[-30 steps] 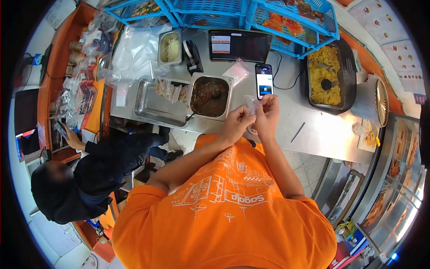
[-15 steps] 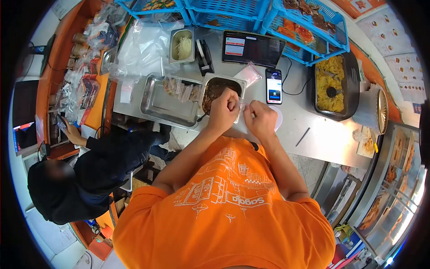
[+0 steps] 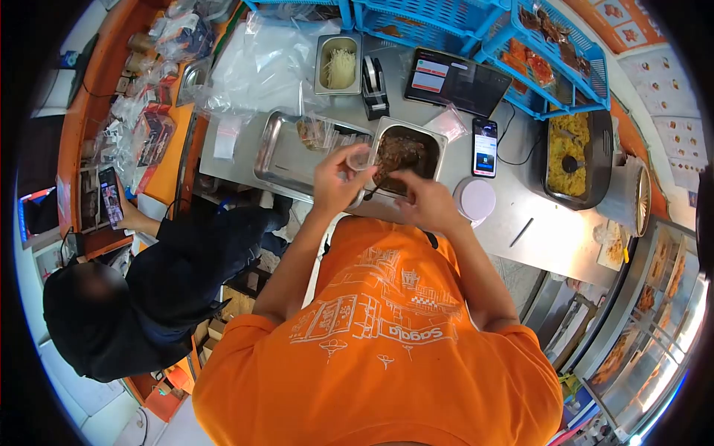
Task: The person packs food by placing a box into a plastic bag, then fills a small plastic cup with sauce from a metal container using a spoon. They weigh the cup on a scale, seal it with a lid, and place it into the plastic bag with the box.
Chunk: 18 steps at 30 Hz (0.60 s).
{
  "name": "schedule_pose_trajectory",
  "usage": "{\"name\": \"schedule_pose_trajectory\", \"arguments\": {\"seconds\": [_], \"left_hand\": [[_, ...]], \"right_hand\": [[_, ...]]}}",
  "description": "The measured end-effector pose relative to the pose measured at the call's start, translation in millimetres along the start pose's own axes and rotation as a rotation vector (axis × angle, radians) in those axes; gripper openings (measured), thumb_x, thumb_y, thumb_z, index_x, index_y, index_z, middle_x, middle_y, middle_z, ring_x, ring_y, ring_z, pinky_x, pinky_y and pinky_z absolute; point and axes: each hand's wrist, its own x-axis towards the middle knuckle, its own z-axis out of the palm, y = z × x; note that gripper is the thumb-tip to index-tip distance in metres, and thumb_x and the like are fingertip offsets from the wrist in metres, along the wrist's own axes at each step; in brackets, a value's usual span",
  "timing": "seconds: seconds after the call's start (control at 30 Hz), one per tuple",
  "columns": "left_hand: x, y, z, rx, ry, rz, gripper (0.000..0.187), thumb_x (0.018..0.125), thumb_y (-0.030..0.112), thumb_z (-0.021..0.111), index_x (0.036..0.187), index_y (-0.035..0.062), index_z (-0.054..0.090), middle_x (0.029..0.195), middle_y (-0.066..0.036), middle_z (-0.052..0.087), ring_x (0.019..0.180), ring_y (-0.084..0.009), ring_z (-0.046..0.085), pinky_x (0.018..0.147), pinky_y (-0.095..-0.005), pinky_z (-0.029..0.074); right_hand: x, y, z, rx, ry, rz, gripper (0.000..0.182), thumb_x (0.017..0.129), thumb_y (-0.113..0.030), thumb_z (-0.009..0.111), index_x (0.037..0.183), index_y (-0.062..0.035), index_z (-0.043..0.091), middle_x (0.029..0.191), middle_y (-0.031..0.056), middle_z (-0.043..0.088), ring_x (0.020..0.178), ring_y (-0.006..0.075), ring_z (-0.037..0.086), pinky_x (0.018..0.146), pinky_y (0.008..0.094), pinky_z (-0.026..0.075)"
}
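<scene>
My left hand (image 3: 340,178) holds a small clear plastic bag (image 3: 359,159), its opening spread in a round shape between the fingers. Just right of it, my right hand (image 3: 428,199) is at the near edge of a steel container (image 3: 439,149) of dark brown food (image 3: 404,152). Its fingers are bent, and whether they grip the dark handle (image 3: 377,189) beside them cannot be made out. Left of the container lies a shallow steel tray (image 3: 277,149) with small filled clear bags (image 3: 318,135) in it.
A phone (image 3: 485,147), a round pale lid (image 3: 476,199) and a pen (image 3: 522,232) lie rightward. Behind stand a tablet (image 3: 457,80), shredded white food (image 3: 341,68) and blue crates (image 3: 424,26). A black pan (image 3: 601,160) holds yellow food. A seated person (image 3: 171,260) holds a phone at left.
My hands have moved apart; the left now holds the small bag open, and the right has shifted toward the brown food's container. The view has shifted, so the table's things appear further right.
</scene>
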Motion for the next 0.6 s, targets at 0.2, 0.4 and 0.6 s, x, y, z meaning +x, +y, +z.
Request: {"name": "schedule_pose_trajectory", "arguments": {"seconds": [0.2,0.4,0.6], "left_hand": [[-11,-22,-31,0.041,-0.027,-0.134,0.038,0.079,0.012,0.080,0.115,0.0039,0.068,0.100,0.000,0.070,0.068,-0.0022,0.053,0.059,-0.0195,0.044],[-28,-25,-42,0.003,-0.246,-0.295,0.031,0.083,0.010,0.077,0.111,0.0028,0.068,0.098,0.000,0.070,0.078,-0.0036,0.061,0.068,-0.0194,0.047],[-35,-26,-33,0.156,-0.561,-0.351,0.029,0.081,0.017,0.080,0.106,0.0063,0.073,0.084,0.001,0.071,0.062,-0.0011,0.056,0.057,-0.0196,0.043]], "right_hand": [[16,17,56,-0.345,-0.030,-0.257,0.028,0.079,-0.016,0.071,0.105,-0.0133,0.063,0.091,0.0094,0.065,0.081,0.0314,0.067,0.070,0.0413,0.055],[4,27,37,-0.123,0.455,-0.109,0.017,0.081,-0.002,0.066,0.097,-0.0054,0.064,0.092,0.0121,0.062,0.082,0.0318,0.065,0.071,0.0405,0.053],[3,29,24,-0.088,0.547,-0.140,0.018,0.092,-0.001,0.060,0.108,-0.0014,0.067,0.101,0.0152,0.064,0.088,0.0323,0.066,0.074,0.0382,0.054]]}}
